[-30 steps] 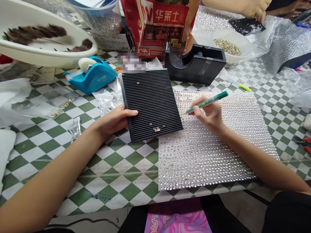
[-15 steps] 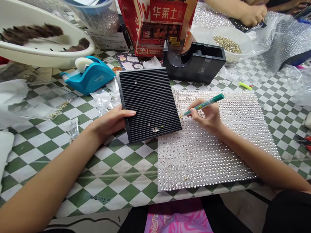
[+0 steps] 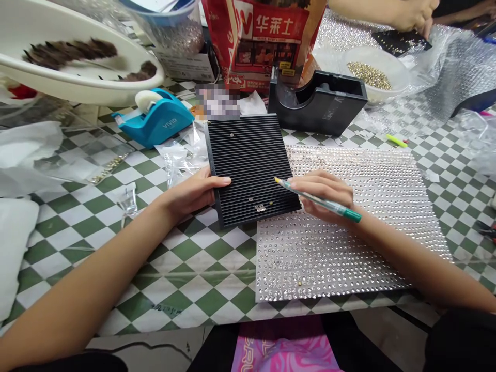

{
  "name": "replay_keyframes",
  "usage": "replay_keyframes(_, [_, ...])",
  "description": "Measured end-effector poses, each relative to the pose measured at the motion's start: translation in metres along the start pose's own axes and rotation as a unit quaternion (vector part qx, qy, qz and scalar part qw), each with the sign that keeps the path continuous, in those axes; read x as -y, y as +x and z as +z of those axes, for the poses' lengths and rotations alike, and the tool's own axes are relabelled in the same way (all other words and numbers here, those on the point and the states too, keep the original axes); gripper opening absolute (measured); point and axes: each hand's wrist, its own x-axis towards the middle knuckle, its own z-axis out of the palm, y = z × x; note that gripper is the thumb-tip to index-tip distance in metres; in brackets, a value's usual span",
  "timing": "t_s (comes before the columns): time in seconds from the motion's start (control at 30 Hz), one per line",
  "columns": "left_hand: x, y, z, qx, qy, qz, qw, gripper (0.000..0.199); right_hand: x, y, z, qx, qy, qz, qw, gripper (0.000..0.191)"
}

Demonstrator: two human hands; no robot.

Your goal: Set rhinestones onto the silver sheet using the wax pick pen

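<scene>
My left hand grips the left edge of a black ribbed board, thumb on top and fingers underneath. A few small rhinestones lie in the board's grooves near its lower edge, and one more sits near the top left. Pinched in my right hand is a pen-like stick with a green end and a yellowish tip. That tip is over the right part of the board; whether it touches, I cannot tell. Under my right hand lies a white sheet covered with rows of clear rhinestones.
Behind the board stand a blue tape dispenser, a black tape dispenser and a red paper bag. A bowl of gold beads is at back right, near another person's hand. A white basin stands at back left.
My right hand has turned the stick and brought its tip left, from the rhinestone sheet to over the black board. My left hand still holds the board. The view has shifted slightly.
</scene>
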Motion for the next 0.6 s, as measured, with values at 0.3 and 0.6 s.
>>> replay_keyframes(0.3, [0.005,0.001,-0.001,0.016,-0.016,0.005,1.000,0.050,0.010,0.002,-0.002,-0.028,0.017,-0.003,0.999,0.036])
replay_keyframes(0.6, [0.004,0.001,0.001,0.020,-0.020,-0.006,1.000,0.051,0.016,0.009,0.003,-0.084,0.176,0.208,0.958,0.010])
